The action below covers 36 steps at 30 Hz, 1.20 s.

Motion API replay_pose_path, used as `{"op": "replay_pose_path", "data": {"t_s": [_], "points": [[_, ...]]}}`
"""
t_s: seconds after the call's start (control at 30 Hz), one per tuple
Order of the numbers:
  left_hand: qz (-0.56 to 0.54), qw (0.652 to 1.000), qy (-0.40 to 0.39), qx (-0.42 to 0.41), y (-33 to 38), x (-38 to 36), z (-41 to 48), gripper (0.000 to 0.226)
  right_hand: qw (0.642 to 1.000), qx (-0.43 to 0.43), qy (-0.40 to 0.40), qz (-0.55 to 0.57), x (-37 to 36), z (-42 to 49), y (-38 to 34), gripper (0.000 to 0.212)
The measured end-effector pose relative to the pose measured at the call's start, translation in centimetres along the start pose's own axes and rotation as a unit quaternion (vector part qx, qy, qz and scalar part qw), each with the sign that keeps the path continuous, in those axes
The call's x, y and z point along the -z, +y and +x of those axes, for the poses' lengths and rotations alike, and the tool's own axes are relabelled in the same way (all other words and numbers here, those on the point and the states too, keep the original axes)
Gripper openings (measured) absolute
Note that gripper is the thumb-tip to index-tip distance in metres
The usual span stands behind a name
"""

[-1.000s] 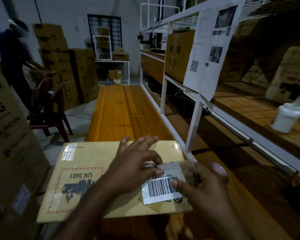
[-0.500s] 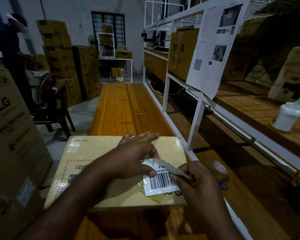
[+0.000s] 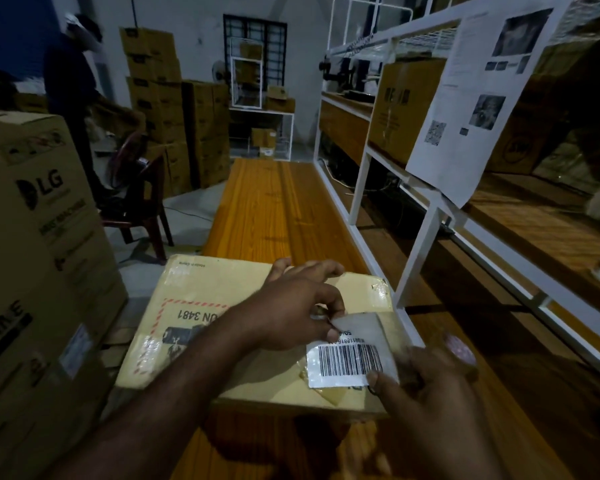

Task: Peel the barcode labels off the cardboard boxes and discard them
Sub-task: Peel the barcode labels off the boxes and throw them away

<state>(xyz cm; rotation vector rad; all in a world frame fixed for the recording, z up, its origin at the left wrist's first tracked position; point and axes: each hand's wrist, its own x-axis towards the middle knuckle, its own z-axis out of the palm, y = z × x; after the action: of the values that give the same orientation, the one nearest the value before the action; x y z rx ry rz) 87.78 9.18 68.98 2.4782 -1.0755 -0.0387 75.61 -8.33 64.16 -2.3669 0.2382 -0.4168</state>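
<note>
Two hands work on one flat, tan cardboard box (image 3: 205, 299) that lies on a long orange wooden surface (image 3: 274, 209), in the lower middle of the frame. A red dashed border and the print "UN 3481", seen upside down, mark the left half of the box top. The white barcode label (image 3: 347, 363) sits on the box's lower right corner. Its lower part lies flat against the cardboard, while its upper edge is raised off the box with a cloudy film of clear tape.

The left hand (image 3: 291, 306) reaches in from the lower left. Its thumb and forefinger are curled together, pinching the raised upper left corner of the label, and its other fingers spread across the box top. The right hand (image 3: 430, 393) comes in from the lower right. Its thumb tip touches the label's lower right corner, but its fingers are blurred behind the tape film, so I cannot tell whether it is gripping or only touching.

At the left edge stands a large brown LG carton (image 3: 42, 237). A white metal rack (image 3: 416, 237) with wooden shelves fills the right side, with a printed sheet (image 3: 465, 98) hanging from it. Farther back, in the upper left, are stacked cartons (image 3: 160, 98), a dark chair (image 3: 142, 202) and a standing person (image 3: 73, 81).
</note>
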Motion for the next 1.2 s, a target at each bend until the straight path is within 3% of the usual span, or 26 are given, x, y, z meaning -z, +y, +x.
{"op": "replay_pose_path", "data": {"t_s": [0.17,0.33,0.43,0.57,0.67,0.73,0.83,0.97,1.2], "points": [[0.015,1.0,-0.009,0.004,0.0,-0.1,-0.1,0.03,0.997,0.049,0.05,-0.013,-0.7,-0.9,-0.8,0.015],[0.012,1.0,-0.004,0.003,0.1,-0.2,-0.3,0.019,0.987,-0.044,0.003,0.156,-0.4,-1.0,-1.7,0.019],[0.002,1.0,0.001,0.0,0.2,-0.1,-0.4,0.013,0.975,-0.086,-0.018,0.202,0.3,-0.4,-2.7,0.026],[-0.007,1.0,0.009,0.0,0.2,-0.2,-0.6,0.015,0.989,-0.077,-0.016,0.124,1.1,0.5,-3.7,0.031],[-0.018,1.0,0.019,-0.002,0.1,-0.3,-0.7,0.014,0.999,0.01,-0.027,-0.032,1.2,0.9,-3.9,0.034],[-0.03,0.999,0.034,-0.005,0.1,-0.4,-0.9,0.014,0.994,0.061,-0.035,-0.088,0.6,0.8,-3.9,0.02],[-0.049,0.997,0.052,-0.004,-0.4,-0.3,-1.3,0.023,0.991,0.118,0.023,-0.065,-0.5,0.7,-3.2,0.003],[-0.013,1.0,-0.003,-0.022,-1.4,1.0,-2.0,0.041,0.991,0.113,0.051,-0.049,-1.6,0.5,-1.8,0.006],[0.004,0.998,0.052,0.044,-0.5,0.5,-3.4,0.018,0.984,0.095,0.151,0.027,-3.3,0.5,-1.0,0.006]]}}
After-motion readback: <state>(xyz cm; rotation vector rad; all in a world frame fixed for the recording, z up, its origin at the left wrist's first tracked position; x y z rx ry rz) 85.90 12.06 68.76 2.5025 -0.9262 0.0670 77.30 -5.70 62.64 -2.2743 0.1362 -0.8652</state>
